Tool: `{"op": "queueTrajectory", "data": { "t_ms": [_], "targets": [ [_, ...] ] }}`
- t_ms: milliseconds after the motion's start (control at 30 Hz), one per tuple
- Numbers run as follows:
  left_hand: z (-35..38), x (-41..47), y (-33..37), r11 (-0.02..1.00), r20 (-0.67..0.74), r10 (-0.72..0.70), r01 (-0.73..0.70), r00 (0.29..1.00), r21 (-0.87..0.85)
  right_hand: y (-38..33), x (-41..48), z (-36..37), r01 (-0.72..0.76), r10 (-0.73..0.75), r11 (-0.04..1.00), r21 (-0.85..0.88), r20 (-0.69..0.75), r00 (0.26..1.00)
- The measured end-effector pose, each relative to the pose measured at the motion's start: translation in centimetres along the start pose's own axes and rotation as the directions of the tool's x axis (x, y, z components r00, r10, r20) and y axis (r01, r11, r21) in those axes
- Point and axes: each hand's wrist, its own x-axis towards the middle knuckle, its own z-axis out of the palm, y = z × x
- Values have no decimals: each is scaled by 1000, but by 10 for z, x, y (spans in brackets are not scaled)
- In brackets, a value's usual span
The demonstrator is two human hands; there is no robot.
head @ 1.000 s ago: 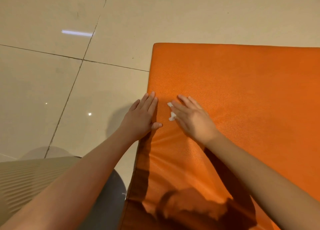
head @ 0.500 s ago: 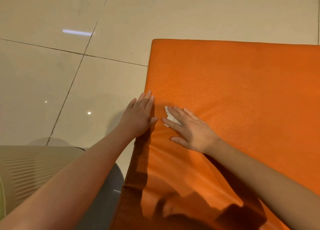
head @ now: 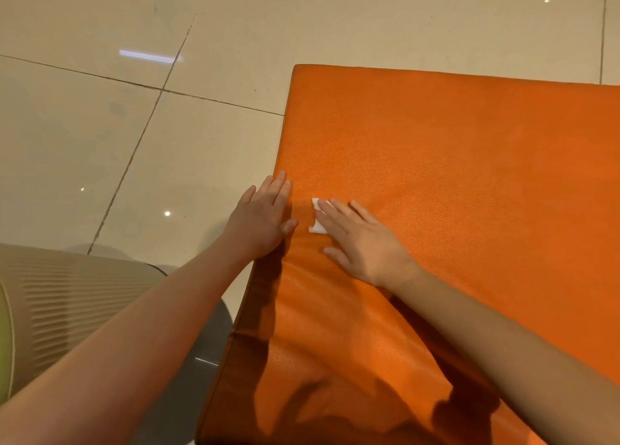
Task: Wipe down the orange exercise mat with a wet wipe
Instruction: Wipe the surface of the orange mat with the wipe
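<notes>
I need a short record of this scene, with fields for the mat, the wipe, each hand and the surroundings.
Mat: thick orange padded exercise mat, lying on glossy beige tiled floor
Wipe: small white wet wipe, on the mat near its left edge, partly under the right fingers
Right: right hand flat, straight fingers pressing the wipe
Left: left hand flat on the mat's left edge
Other: ribbed beige object, lower left

Most of the white wet wipe (head: 316, 227) lies hidden under the flat fingers of the right hand (head: 360, 241); only its left corners show. The orange exercise mat (head: 453, 163) runs out of view at the right and near edges. A ribbed beige roll (head: 67, 297) at the near left is cut off, its kind unclear.
</notes>
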Motion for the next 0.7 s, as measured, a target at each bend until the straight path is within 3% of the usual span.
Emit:
{"op": "queueTrajectory", "data": {
  "t_ms": [67,167,267,367,467,567,700],
  "targets": [
    [-1,-3,2,1000,-1,-7,7,1000,1,3,9,-7,-51,50,997,-53,-33,998],
    [2,-10,3,1000,-12,-14,14,1000,-4,-9,16,-10,-152,152,988,9,-20,988],
    [8,-18,1,999,3,-19,19,1000,-36,-26,0,-2,-54,55,993,107,-7,998],
    [14,-24,-1,997,16,-32,33,999,-69,-22,-7,1,14,-16,999,30,49,999],
    [16,-26,1,994,6,-41,41,999,-98,-13,8,-7,-117,118,993,-26,33,992],
    [18,-28,0,993,-10,-44,42,999,-113,-23,13,-9,-203,202,978,36,40,979],
    [22,-32,0,994,-18,-44,42,999,-98,-40,-18,-4,2,-18,987,161,99,995]
  ]
}}
